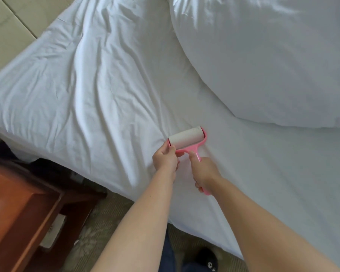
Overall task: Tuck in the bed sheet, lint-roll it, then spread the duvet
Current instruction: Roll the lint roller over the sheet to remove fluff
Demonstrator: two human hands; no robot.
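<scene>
A pink lint roller (186, 140) with a white paper roll lies on the white bed sheet (98, 91) near the bed's front edge. My right hand (203, 172) grips its pink handle, whose end sticks out below my fist. My left hand (165, 159) pinches the left end of the roller's frame. The sheet is wrinkled on the left half of the bed. The white duvet (267, 55) lies bunched up at the back right.
A wooden nightstand (16, 209) stands at the lower left, close to the bed's corner. A beige padded headboard (14, 18) is at the upper left. Carpet (98, 228) and my dark shoe (208, 258) show below the bed's edge.
</scene>
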